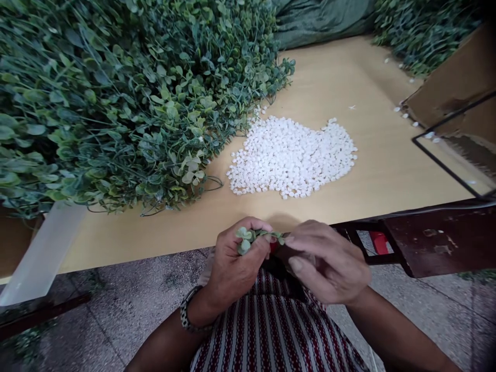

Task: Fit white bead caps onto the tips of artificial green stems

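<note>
My left hand (236,261) is closed around a small green leafy sprig (251,237), held over my lap just below the table's front edge. My right hand (329,261) is beside it, fingers pinched at the sprig's right end; what else they hold is hidden. A pile of small white beads (292,155) lies on the wooden table (368,93) just beyond my hands. A big heap of artificial green foliage (116,98) covers the table's left side.
More foliage (422,31) lies at the far right corner. A cardboard box (457,82) and a black-framed glass pane (457,155) stand at the right. A dark wooden bench (434,237) is right of my hands. A white strip (42,253) leans at the left.
</note>
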{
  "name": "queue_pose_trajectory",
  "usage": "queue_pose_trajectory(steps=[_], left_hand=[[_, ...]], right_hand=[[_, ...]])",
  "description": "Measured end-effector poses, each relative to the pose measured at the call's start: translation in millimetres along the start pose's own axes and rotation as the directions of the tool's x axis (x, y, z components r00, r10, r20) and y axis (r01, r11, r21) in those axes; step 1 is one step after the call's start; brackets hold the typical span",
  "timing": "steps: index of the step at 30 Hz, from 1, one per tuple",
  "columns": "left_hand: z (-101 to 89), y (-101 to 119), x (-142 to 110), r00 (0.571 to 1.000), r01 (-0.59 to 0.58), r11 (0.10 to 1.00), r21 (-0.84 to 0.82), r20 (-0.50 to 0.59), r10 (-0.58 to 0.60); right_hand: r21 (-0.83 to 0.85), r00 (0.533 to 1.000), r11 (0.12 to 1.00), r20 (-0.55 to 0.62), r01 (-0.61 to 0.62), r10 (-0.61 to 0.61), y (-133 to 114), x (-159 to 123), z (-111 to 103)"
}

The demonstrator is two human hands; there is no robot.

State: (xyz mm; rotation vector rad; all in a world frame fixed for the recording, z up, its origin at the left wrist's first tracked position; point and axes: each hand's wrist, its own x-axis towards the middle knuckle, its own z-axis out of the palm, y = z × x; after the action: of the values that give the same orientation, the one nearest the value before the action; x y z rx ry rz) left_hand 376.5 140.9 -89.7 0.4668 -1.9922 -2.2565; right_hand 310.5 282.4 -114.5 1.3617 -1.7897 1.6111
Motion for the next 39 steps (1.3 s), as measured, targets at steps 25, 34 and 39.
queue_pose_trajectory(steps=[25, 34, 39], left_hand=[[-1.5, -5.9, 1.9, 0.965, -0.228, 0.937, 0.264, 0.186, 0.183], [-2.9, -15.1, 0.4, 0.944, -0.320, 0.943, 0.087, 0.111, 0.310], [-5.4, -12.1, 2.9, 0.968, -0.251, 0.966, -0.070, -0.012, 0.250]], right_hand=[[-0.062, 0.900, 0.964, 0.348, -0.257, 0.263, -3.5, 27.5, -14.0], [-0.097, 0.955, 0.973, 0.193, -0.210, 0.226, -4.8, 10.5, -3.6], [-0.252, 0.982, 0.961, 0.122, -0.111, 0.145, 15.6, 18.4, -25.3]])
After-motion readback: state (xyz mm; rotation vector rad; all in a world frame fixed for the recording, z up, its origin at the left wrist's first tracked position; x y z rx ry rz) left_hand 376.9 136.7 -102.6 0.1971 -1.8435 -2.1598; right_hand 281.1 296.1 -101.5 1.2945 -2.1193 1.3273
